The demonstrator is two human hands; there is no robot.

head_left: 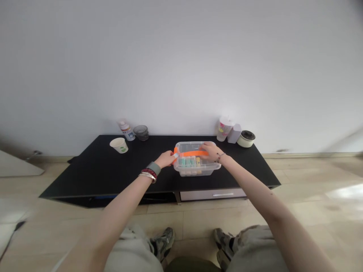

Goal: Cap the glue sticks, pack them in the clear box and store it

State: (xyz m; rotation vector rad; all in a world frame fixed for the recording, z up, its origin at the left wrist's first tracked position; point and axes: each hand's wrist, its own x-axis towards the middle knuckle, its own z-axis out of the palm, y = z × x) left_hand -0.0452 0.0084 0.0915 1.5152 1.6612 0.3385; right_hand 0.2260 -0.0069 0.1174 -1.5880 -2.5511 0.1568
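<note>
A clear plastic storage box (pixel 195 172) with an orange handle (pixel 189 153) stands on the black low cabinet (pixel 153 170). Through its translucent lid and wall, several small green, white and yellow items show. At the box's left end, my left hand (pixel 166 158) is closed on the orange latch (pixel 175 152), its thumb on top. My right hand (pixel 211 151) rests on the right part of the lid, over the handle's right end. Its fingers reach leftward, stretched out, though part of them is hard to make out. The right end of the box is partly hidden by that hand.
On the left of the cabinet stand a paper cup (pixel 119 146), a spray can (pixel 127 131) and a dark glass bowl (pixel 141 132). At the back right are a lidded plastic cup (pixel 224 129), a white box (pixel 234 133) and a cream pot (pixel 245 140). A wall rises behind.
</note>
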